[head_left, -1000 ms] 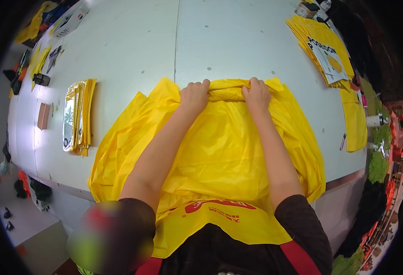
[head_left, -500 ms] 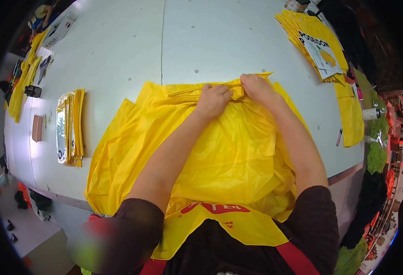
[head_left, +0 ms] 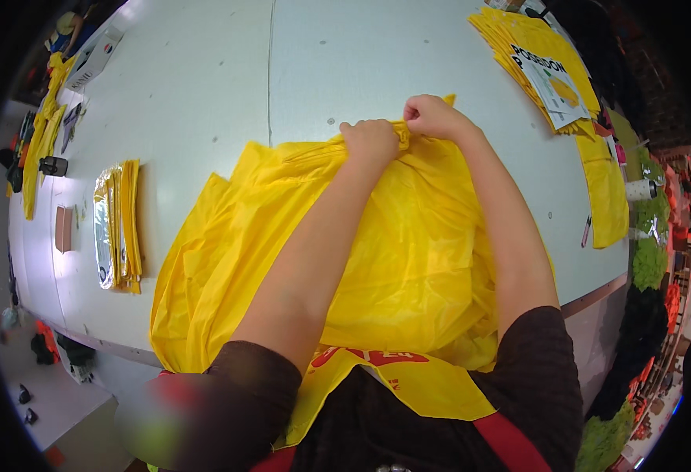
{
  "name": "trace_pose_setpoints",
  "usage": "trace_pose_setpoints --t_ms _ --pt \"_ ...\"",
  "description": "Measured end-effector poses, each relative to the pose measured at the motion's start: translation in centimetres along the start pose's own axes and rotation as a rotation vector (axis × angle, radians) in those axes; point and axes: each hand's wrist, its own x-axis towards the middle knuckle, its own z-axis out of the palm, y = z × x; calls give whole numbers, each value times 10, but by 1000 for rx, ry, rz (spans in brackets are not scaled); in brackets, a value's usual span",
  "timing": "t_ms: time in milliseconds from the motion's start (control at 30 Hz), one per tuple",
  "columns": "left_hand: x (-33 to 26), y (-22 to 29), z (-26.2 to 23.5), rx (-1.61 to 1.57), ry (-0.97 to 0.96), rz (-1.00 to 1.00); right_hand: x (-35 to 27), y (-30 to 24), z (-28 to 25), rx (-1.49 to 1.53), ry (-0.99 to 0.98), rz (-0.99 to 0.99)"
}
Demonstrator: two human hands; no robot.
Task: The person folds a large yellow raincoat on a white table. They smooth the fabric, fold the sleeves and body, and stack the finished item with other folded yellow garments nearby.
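Note:
A large, glossy yellow raincoat (head_left: 408, 252) lies crumpled across the table in front of me, its far edge gathered into folds. My left hand (head_left: 372, 141) is closed around the bunched fabric at this far edge. Just to its right, my right hand (head_left: 434, 116) is also closed on the gathered edge, and a short yellow tip sticks out beyond it. Between the two hands the cloth is bunched into a small lump. Both forearms reach over the raincoat, hiding parts of it, and its near side meets the yellow apron (head_left: 432, 389) I wear.
Folded yellow packages in clear wrap (head_left: 117, 226) lie at left, beside a small brown box (head_left: 63, 229). A stack of yellow bags (head_left: 546, 75) sits at the far right. Scissors (head_left: 71, 126) and a dark jar (head_left: 53, 166) are near the left edge. The pale table (head_left: 337, 63) extends beyond the raincoat.
Both hands have moved slightly farther away, pulling the gathered edge with them. The right hand has turned into a tighter fist, and the tip of fabric beyond it now points upward.

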Motion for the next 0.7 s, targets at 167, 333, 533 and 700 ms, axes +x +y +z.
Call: trace_pose_setpoints --t_ms 167,333,533,700 --pt "-10 -11 13 -247 380 217 -13 1 27 -174 181 47" --pt "-23 2 32 -415 596 526 -23 14 37 -178 327 -50" --pt "-30 0 15 -372 379 465 -38 -19 32 -262 363 -79" --pt "-10 4 22 -465 297 273 -29 -12 39 -235 464 -17"
